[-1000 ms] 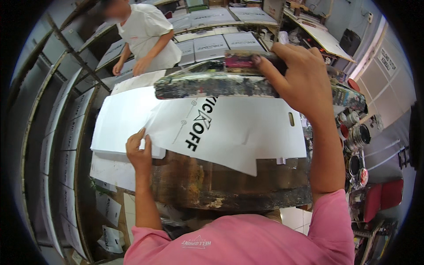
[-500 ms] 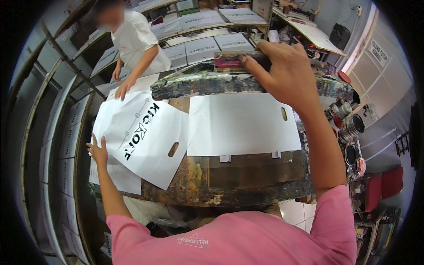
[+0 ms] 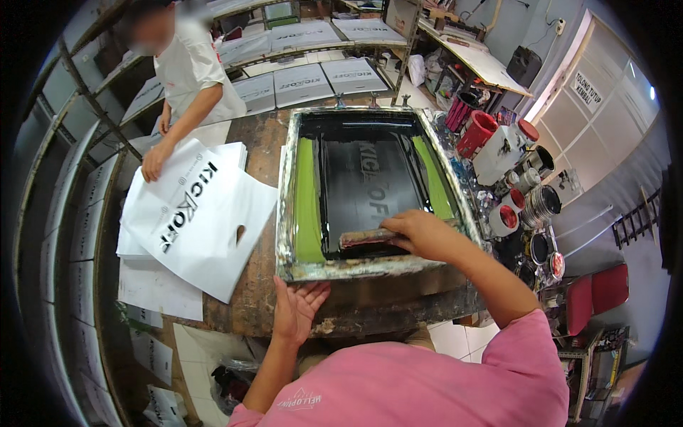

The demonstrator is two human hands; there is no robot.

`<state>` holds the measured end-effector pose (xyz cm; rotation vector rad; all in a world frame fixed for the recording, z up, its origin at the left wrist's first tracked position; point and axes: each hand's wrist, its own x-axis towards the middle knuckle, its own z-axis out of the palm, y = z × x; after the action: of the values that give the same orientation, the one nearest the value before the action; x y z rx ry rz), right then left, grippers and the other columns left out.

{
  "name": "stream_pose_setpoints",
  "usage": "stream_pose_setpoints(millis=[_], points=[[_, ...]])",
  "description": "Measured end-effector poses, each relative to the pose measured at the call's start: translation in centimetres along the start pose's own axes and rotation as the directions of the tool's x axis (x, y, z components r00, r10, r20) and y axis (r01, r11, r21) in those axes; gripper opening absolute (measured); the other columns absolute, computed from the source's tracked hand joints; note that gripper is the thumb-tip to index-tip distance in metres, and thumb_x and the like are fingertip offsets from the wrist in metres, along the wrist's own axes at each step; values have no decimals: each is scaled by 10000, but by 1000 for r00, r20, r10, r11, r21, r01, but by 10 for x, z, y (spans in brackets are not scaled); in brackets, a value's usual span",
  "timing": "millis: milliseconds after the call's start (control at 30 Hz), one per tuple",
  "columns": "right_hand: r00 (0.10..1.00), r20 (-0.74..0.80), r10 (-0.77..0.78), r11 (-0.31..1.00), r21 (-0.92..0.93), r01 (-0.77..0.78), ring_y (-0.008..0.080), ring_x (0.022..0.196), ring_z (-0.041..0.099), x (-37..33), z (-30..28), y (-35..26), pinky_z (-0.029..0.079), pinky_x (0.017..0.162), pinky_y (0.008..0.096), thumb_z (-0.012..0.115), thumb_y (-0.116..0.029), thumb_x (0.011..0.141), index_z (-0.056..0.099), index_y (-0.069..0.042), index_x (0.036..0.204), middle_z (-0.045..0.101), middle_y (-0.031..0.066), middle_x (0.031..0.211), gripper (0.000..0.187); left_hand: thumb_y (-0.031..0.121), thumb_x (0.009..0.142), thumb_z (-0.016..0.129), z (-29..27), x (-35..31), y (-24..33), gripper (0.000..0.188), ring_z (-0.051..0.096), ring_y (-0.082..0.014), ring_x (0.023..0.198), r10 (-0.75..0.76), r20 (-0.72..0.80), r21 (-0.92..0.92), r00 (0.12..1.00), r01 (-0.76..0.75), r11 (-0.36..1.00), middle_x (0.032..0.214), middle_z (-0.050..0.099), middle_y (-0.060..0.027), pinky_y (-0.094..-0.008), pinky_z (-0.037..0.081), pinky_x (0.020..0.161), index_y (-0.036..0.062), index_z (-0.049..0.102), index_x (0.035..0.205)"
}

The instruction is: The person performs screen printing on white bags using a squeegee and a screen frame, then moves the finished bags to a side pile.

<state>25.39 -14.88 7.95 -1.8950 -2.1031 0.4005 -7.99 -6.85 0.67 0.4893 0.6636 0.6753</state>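
Note:
My right hand (image 3: 425,235) is closed round a wooden-handled squeegee (image 3: 368,237), near the front end of a screen-printing frame (image 3: 348,270). The frame lies down on the worktable, its mesh (image 3: 366,167) wet with black ink between green side strips, dark lettering showing through. My left hand (image 3: 302,306) is palm up, fingers stretched out at the frame's near-left edge; whether it bears any weight is unclear. To the left, a printed white bag (image 3: 192,213) with a cut-out handle lies askew on a stack of white bags (image 3: 131,245), under a co-worker's hand (image 3: 158,160).
Ink cans and tubs (image 3: 509,213) crowd the table's right side. Racks with printed bags (image 3: 302,78) stand at the back and left (image 3: 85,242). A red chair (image 3: 597,297) stands at the right. The stained worktable (image 3: 235,313) shows along the front.
The raised frame has come down flat, hiding the blank white bag. My right hand brought the squeegee nearer to me. My left hand left the printed bag for the frame's near edge.

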Motion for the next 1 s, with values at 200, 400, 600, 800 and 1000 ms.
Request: stream_pose_setpoints(millis=[200,400,600,800,1000], points=[[914,-378,-149,959,-279,41,366,957,658,110,34,110,508,829,510,715,-139,886,643,-168,1281,691,121,1005,402,798,988,442,-36,24,-27,996,582,-381,1316,-132,-143,-35,981,128,991,1402,559,-268,-526,455,1161,-33,358,1531],[901,-433,-9,912,-374,-170,331,1010,682,238,33,199,521,833,495,627,-236,968,643,-224,1230,698,88,1022,263,746,1029,421,-34,27,-30,902,610,-381,1271,-101,-250,87,963,127,988,1393,550,-273,-553,487,1142,-14,380,1513],[894,-446,50,908,-353,-227,328,976,688,247,54,192,580,772,470,655,-574,949,688,-148,1060,693,118,981,441,779,1018,384,-34,27,-28,956,601,-394,1300,-109,-253,84,961,134,987,1451,519,-292,-560,499,1128,-8,334,1558],[922,-384,40,927,-330,-177,347,942,676,162,78,120,566,750,483,735,-471,917,684,-123,1058,674,117,963,379,813,994,389,-35,26,-28,1004,598,-402,1302,-108,-240,95,965,134,986,1448,521,-290,-555,493,1127,-7,313,1569],[950,-308,58,959,-248,-139,307,937,638,32,101,10,560,740,442,808,-373,844,651,-116,1099,617,95,974,394,864,954,386,-46,25,-31,1131,549,-454,1347,-112,-154,30,982,118,993,1458,483,-340,-568,461,1156,-82,252,1559]])
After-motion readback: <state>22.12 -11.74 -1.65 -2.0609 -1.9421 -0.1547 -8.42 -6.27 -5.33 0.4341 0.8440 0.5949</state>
